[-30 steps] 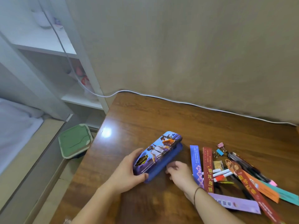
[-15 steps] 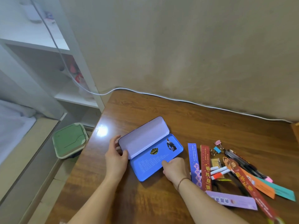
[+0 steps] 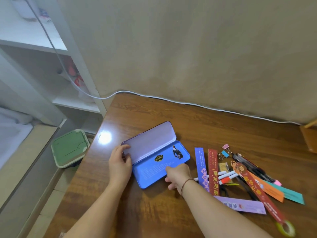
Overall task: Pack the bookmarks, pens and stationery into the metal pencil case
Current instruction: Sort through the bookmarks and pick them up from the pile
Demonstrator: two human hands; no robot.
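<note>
The metal pencil case lies open on the wooden table, blue tray toward me, lilac lid tilted back. My left hand grips the lid's left end. My right hand holds the tray's near rim with fingers curled over it. The tray holds nothing. To the right lie several bookmarks: a blue one, a red one, a lilac one, a long red one. Among them are white pens, dark pens and binder clips.
A white cable runs along the table's back edge by the wall. White shelving stands at the left, and a green-lidded box sits on the floor beside the table. A roll of tape lies at the lower right.
The case was shut and held in both hands a second ago; it now lies open flat. My left hand moved onto the lid's end, my right onto the tray rim.
</note>
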